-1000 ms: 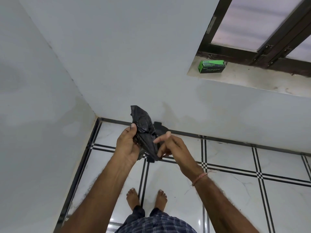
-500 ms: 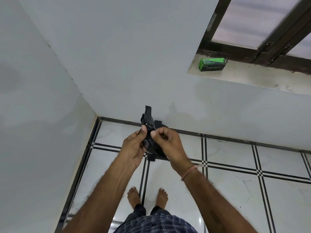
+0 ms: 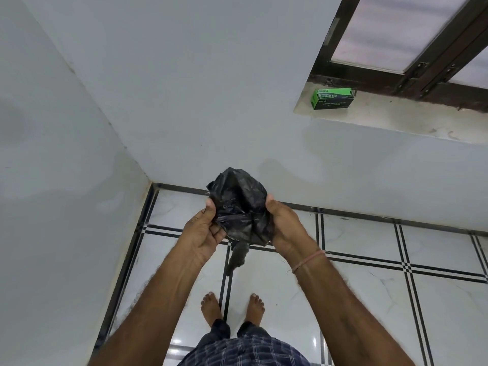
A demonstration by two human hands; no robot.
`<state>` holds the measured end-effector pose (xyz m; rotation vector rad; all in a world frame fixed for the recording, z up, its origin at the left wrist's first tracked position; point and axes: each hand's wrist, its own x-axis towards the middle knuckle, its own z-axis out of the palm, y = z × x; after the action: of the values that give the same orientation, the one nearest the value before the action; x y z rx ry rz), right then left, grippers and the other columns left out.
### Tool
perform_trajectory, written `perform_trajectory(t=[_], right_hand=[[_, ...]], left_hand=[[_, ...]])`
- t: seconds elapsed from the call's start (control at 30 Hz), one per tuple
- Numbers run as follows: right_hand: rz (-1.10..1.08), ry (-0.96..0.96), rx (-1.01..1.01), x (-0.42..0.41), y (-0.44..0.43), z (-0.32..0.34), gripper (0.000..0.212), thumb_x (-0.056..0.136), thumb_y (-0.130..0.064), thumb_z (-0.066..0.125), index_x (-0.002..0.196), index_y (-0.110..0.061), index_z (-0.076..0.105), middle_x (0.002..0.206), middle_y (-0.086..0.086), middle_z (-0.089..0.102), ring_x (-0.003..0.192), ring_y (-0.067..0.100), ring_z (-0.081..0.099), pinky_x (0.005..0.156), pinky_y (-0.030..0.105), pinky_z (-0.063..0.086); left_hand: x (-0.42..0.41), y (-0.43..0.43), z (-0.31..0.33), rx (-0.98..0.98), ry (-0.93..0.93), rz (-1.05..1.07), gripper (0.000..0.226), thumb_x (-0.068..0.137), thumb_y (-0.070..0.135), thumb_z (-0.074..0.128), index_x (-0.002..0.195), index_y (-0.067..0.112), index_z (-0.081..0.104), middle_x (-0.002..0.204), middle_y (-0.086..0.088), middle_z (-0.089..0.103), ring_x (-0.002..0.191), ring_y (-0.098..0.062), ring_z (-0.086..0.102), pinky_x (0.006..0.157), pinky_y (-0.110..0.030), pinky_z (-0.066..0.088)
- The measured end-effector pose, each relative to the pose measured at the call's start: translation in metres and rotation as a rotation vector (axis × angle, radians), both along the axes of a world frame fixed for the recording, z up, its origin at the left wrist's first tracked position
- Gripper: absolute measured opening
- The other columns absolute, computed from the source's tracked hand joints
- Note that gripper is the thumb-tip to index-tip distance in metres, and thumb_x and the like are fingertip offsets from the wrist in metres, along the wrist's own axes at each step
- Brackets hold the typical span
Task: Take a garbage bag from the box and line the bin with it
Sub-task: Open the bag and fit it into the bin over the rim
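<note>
A crumpled black garbage bag (image 3: 239, 204) is held in front of me, above the floor near the room's corner. My left hand (image 3: 203, 231) grips its left edge and my right hand (image 3: 286, 225) grips its right edge, pulling the plastic apart between them. A thin tail of the bag hangs down below my hands. The green garbage bag box (image 3: 332, 98) lies on the window sill at the upper right, well out of reach of both hands. No bin shows in the head view.
White walls meet in a corner at the left. The window sill (image 3: 396, 117) juts out at the upper right under a dark window frame (image 3: 412, 72). White floor tiles (image 3: 369, 286) with black lines stretch to the right. My bare feet stand below my hands.
My hands have moved apart, and the bag has spread from a narrow folded strip into a wider crumpled bundle between them.
</note>
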<state>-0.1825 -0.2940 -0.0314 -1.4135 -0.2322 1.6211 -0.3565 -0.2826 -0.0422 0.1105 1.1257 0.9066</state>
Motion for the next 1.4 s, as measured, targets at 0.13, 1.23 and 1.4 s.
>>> perform_trajectory(t=[0.13,1.23,1.4], right_hand=[[-0.14,0.061,-0.152,0.013,0.011,-0.002,0.041,0.112,-0.03,0.044,0.133,0.001,0.061,0.126,0.026,0.07,0.1,0.037,0.07,0.062,0.046,0.065],[0.392,-0.085,0.179,0.065,-0.01,-0.045,0.036,0.094,-0.023,0.068,0.125,-0.006,0.073,0.128,0.013,0.074,0.115,0.025,0.071,0.097,0.036,0.058],[0.203,-0.117,0.105,0.063,0.002,-0.046,0.028,0.105,-0.009,0.055,0.128,-0.004,0.069,0.12,0.009,0.077,0.123,0.029,0.064,0.092,0.03,0.062]], left_hand=[[-0.012,0.006,-0.008,-0.077,-0.027,0.04,0.041,0.102,0.045,0.052,0.104,0.006,0.067,0.081,-0.009,0.082,0.089,-0.022,0.076,0.055,-0.032,0.063],[-0.063,0.025,-0.032,-0.179,-0.012,0.086,0.038,0.107,0.04,0.047,0.099,0.009,0.068,0.077,-0.012,0.08,0.074,-0.024,0.079,0.065,-0.041,0.06],[-0.061,0.035,-0.041,-0.094,-0.011,0.242,0.024,0.109,0.027,0.048,0.11,0.022,0.072,0.105,-0.007,0.081,0.087,-0.025,0.081,0.063,-0.044,0.065]])
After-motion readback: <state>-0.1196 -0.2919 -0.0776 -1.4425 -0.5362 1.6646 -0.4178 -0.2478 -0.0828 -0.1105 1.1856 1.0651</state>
